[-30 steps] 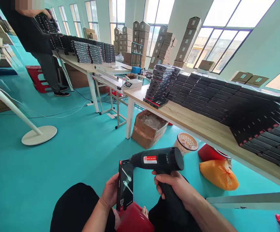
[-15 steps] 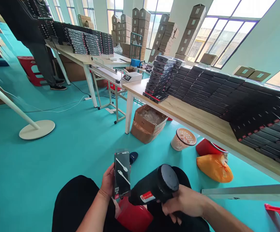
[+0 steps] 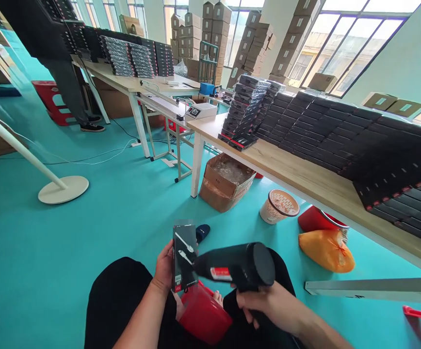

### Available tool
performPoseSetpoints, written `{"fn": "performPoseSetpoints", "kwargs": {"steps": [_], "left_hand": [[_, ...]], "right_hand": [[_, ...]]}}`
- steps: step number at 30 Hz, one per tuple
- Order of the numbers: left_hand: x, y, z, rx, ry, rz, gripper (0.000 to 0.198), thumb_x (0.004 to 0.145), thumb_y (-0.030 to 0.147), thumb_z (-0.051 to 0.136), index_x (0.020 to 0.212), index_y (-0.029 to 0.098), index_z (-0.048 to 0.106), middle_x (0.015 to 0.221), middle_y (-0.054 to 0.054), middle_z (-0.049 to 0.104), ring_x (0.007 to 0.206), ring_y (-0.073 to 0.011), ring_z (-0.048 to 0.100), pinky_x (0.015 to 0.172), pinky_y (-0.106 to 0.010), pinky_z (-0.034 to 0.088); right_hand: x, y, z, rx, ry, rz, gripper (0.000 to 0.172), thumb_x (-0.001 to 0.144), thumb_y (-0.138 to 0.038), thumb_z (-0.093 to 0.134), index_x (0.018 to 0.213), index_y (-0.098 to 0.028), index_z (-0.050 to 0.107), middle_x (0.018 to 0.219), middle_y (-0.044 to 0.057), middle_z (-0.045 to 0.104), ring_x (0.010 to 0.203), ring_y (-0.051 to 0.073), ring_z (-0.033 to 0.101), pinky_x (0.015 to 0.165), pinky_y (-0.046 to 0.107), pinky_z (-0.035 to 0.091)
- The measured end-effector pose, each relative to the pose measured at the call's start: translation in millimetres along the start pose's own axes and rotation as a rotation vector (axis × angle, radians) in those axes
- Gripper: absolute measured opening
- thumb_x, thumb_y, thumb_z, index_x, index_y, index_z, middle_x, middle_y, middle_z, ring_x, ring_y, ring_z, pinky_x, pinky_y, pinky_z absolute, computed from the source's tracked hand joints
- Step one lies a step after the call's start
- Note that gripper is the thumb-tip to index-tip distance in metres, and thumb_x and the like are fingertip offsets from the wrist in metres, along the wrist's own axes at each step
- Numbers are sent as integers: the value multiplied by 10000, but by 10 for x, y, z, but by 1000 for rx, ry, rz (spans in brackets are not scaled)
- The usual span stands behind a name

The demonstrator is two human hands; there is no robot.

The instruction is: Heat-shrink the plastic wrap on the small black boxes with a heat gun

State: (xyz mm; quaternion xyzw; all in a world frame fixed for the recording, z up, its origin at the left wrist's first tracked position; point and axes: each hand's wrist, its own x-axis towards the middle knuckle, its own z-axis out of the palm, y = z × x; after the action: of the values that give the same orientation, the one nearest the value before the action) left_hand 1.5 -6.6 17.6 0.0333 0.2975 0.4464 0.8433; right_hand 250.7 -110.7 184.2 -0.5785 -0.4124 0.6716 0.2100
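My left hand [image 3: 165, 267] is closed round a small black product box [image 3: 184, 257] with a white cable pictured on its front, held upright over my lap. My right hand [image 3: 265, 306] grips the handle of a black heat gun [image 3: 237, 266] with a red label. The gun's nozzle points left at the face of the box, almost touching it. A red stool [image 3: 203, 317] shows between my knees below the box.
A long wooden table [image 3: 298, 177] on the right carries rows and stacks of black boxes [image 3: 245, 114]. Under it lie an open cardboard carton [image 3: 227, 182], a paper cup [image 3: 279, 206], an orange bag [image 3: 326, 243]. A fan stand [image 3: 63, 189] stands left; another person [image 3: 56, 58] works at the far table.
The heat gun has swung from pointing towards the camera to level, its nozzle now aimed at the box's front. The box stays upright in my left hand.
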Motion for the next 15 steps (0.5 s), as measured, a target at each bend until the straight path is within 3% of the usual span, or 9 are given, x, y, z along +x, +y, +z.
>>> {"fn": "performPoseSetpoints", "kwargs": {"steps": [2,6,11,15], "left_hand": [[-6,1,-5,8,6,-1,506,920,431,539,1233,57,675,1030,-184,776,1016,-350,728,938,-494,555],[18,9,-31,-3,26,17,480,923,438,533,1189,74,696,1036,-184,775,1022,-354,727,952,-509,546],[20,4,-16,-12,25,36,488,928,422,527,1220,60,675,1049,-194,772,1004,-347,732,964,-502,540],[6,-3,-13,16,59,28,459,916,407,541,1203,79,684,1018,-177,780,937,-334,748,903,-489,566]], "right_hand": [[3,-31,-4,7,29,-21,171,694,-343,624,637,-185,588,523,-21,551,510,130,503,533,272,442],[-28,-51,-32,-40,-111,68,107,638,-276,648,617,-191,587,500,-34,535,476,121,484,497,261,411],[-91,41,-29,61,38,25,178,680,-327,644,779,-179,645,514,-30,545,513,144,499,524,275,434],[-108,1,48,-16,-154,106,77,633,-237,672,640,-174,629,540,-8,577,521,139,512,504,259,404]]}}
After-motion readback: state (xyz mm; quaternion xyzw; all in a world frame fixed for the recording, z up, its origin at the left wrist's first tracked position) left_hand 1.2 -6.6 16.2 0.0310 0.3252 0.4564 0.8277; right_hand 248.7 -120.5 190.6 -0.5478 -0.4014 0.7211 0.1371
